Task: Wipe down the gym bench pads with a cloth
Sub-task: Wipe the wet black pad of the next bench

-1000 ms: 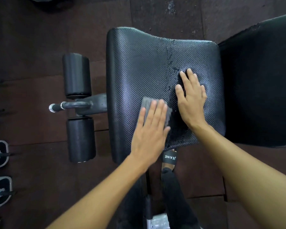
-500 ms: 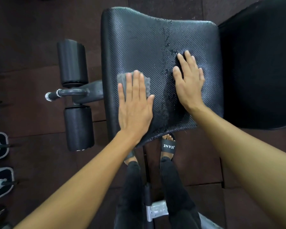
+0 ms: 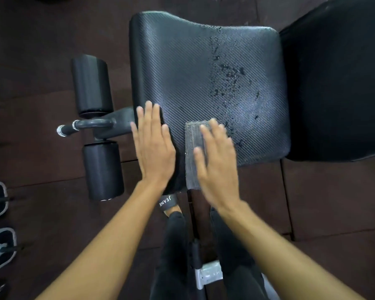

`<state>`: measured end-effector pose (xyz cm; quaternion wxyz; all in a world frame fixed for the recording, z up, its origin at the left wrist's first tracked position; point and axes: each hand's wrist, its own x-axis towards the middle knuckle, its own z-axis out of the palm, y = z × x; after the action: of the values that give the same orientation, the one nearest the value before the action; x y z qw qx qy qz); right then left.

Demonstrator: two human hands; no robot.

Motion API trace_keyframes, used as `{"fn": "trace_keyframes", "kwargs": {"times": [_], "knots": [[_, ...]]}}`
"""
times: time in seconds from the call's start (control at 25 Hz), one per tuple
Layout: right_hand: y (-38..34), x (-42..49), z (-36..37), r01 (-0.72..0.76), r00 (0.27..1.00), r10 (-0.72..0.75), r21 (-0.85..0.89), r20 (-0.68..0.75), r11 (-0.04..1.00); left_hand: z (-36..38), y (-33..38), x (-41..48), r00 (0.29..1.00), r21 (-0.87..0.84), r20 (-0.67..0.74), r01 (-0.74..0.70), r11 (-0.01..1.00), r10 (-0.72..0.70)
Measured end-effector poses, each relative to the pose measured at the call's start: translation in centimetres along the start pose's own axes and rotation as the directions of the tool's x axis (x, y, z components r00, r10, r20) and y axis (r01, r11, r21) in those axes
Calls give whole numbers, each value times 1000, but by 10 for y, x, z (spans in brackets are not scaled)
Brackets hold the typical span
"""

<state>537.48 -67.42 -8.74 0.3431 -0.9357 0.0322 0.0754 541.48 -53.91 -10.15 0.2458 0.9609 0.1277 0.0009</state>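
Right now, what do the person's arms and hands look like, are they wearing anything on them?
Both arms are bare from wrist to frame edge: no sleeves show. The left hand and right hand have no gloves, rings, watch or wristband that I can see. The right hand is slightly motion-blurred, so small details there are hard to tell.

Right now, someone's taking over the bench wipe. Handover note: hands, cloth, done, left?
Left hand: flat and empty on the seat pad, near its left edge.
Right hand: pressed flat on the grey cloth at the pad's near edge.
Done: the pad's left part looks free of droplets.
Left: droplets remain on the right-centre of the seat pad; the back pad looks dark and unmarked, and I can't tell whether it has been wiped.
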Motion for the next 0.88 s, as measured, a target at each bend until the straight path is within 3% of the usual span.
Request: {"fn": "trace_keyframes", "kwargs": {"times": [0.08,0.24,0.4,0.52,0.68,0.76,0.88], "knots": [[-4,-16,21,-9,999,15,-140,44,990,7,-10,8,998,0,46,-33,999,33],[0,11,31,18,1000,-25,-306,-19,952,13,-12,7,997,1,58,-54,999,54],[21,51,13,47,997,-65,-334,-43,942,11,-5,12,997,135,50,-60,989,54],[64,65,-20,-106,989,64,-347,-131,932,17,6,32,993,200,61,-114,973,104],[101,40,-48,-266,953,229,-186,-201,946,24,13,46,993,240,52,-118,964,109],[93,23,-40,-256,953,220,-164,-210,953,24,13,44,994,251,42,-112,962,105],[61,8,-11,-123,985,87,-247,-150,961,23,14,46,993,247,46,-113,962,105]]}}
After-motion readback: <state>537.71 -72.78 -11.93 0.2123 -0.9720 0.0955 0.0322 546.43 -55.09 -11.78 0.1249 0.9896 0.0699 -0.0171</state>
